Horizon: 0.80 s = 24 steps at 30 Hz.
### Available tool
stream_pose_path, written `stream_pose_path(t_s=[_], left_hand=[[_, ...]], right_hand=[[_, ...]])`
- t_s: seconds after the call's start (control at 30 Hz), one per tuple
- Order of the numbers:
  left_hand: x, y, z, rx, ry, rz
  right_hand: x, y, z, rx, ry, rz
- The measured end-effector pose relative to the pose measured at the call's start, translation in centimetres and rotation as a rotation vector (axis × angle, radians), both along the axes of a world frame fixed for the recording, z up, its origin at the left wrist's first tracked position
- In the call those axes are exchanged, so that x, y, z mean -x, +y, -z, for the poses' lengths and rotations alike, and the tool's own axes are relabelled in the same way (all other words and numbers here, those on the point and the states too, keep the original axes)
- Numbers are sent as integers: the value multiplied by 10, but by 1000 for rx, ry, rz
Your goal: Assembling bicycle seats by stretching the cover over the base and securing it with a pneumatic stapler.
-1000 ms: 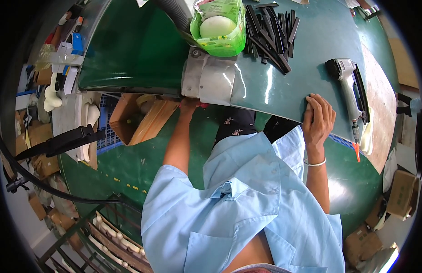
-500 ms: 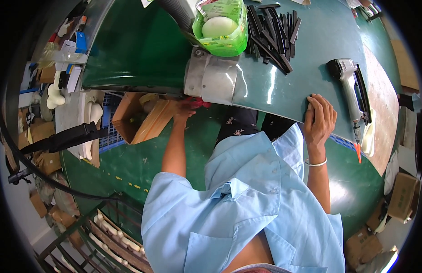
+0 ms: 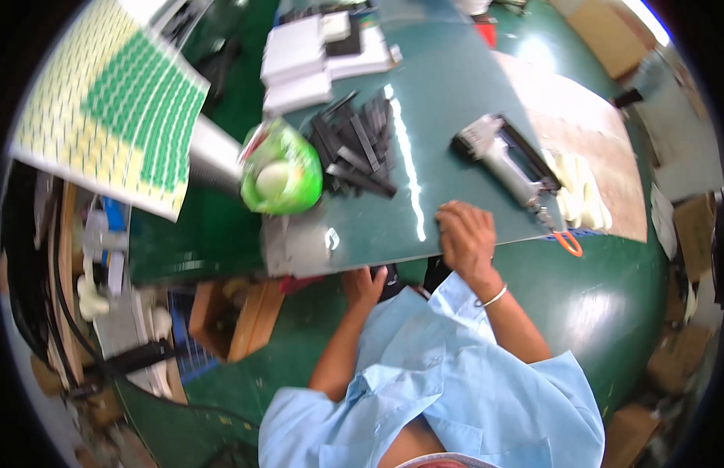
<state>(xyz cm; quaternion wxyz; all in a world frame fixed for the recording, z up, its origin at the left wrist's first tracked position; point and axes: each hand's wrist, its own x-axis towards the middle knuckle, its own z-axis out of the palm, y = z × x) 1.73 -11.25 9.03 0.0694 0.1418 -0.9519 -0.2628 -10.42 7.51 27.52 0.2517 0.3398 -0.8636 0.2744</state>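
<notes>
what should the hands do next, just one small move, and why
Perhaps raise the left hand toward the black strips: it sits low by the near edge of the bench, with nothing visible in it, while the strips lie loose on top and the right hand rests at the edge.

Light-blue cloth shirt; silver-and-black pistol-shaped metal tool; flat black strips; broad flat sheet shows pale yellow, green (dashed rows).
</notes>
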Motion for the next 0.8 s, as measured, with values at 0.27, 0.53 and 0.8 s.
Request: stream_pose_path(t_s=[0.27,0.53,0.8], left_hand=[[43,82,-19,-488,-397,399],[41,56,75,-1111,-310,-221],[41,66,77,-1186,-453,-180]], right_hand=[[-7,2,2,20,-15,5],[-6,3,1,47,-26,4],[-10,8,5,26,-46,-40]])
